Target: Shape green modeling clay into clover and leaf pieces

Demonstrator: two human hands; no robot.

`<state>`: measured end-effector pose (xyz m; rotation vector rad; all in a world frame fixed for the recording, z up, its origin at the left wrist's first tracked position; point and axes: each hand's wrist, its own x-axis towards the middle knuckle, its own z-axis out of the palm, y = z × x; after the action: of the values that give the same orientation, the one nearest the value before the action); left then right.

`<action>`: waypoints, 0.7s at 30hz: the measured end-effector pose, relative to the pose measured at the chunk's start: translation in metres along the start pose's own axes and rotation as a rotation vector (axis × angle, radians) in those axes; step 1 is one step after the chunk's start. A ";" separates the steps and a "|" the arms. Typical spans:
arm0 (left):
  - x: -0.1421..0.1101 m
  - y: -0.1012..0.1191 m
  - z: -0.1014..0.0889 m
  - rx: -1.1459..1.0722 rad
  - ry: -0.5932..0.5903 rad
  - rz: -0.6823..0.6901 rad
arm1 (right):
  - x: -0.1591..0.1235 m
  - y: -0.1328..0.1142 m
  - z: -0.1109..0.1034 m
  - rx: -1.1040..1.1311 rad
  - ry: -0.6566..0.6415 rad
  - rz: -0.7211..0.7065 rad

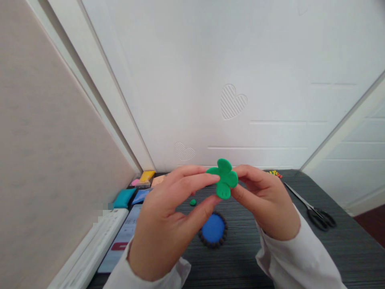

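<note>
A green clay flower [225, 180] with several rounded petals is held up above the table, between my two hands. My left hand [177, 212] pinches its left side, forefinger on a petal near the centre and thumb just below. From the right, my right hand [264, 196] grips the flower's edge between thumb and fingers. Below on the table lies a blue disc [213, 228] ringed with dark beads of clay. A small green clay lump [193, 202] sits behind the disc, by my left hand.
Black-handled scissors [315, 212] lie at the right of the dark table [246, 245]. Small yellow and red pieces [274, 174] sit at the back. On the left are a phone or tablet [120, 241], a white ridged object [93, 249] and clay packets [124, 197]. A white panel [192, 80] rises behind.
</note>
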<state>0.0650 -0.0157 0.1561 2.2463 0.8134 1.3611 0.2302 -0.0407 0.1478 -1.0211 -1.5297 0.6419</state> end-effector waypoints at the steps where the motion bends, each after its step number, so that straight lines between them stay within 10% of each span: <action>1: 0.001 0.000 0.000 0.011 -0.008 0.026 | 0.000 0.000 0.000 0.004 -0.013 0.003; 21: -0.001 0.004 -0.003 0.091 -0.051 0.227 | -0.001 0.002 -0.004 0.311 -0.145 0.058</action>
<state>0.0634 -0.0192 0.1593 2.4964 0.6308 1.3827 0.2347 -0.0413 0.1463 -0.7978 -1.4711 0.9794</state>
